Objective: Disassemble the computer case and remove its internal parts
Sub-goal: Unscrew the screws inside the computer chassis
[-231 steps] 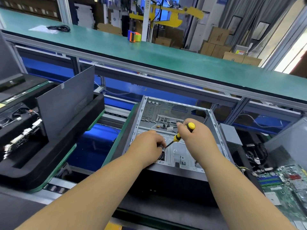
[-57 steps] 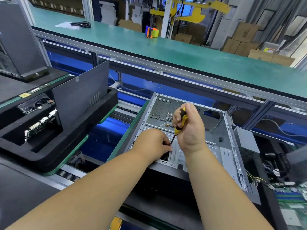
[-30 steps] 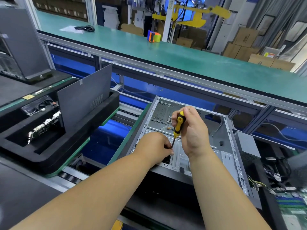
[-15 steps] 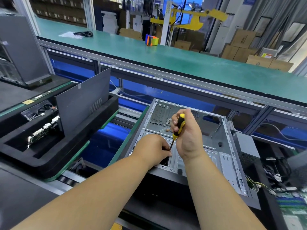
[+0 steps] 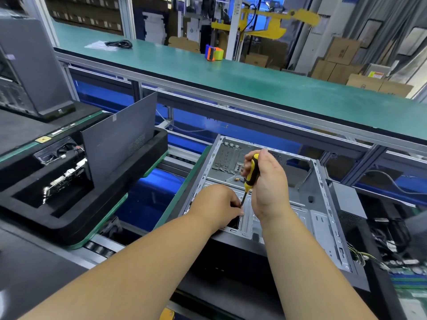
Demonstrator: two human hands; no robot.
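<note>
An open grey computer case (image 5: 321,204) lies on its side before me, its inside mostly bare metal. My right hand (image 5: 268,188) grips a yellow and black screwdriver (image 5: 251,174) held nearly upright, tip down near the case's front bay. My left hand (image 5: 217,204) rests curled at the bay beside the screwdriver shaft, fingers tucked into a dark opening; what they hold is hidden.
A black foam tray (image 5: 69,218) at left holds removed parts and a grey side panel (image 5: 120,137) standing upright. A motherboard (image 5: 411,273) and cables lie at right. A long green bench (image 5: 254,79) runs behind, with a tape roll (image 5: 213,53). Another case (image 5: 27,65) stands far left.
My right hand has turned the screwdriver from a slant to nearly upright at the same spot. My left hand has stayed at the bay. The camera view has shifted slightly.
</note>
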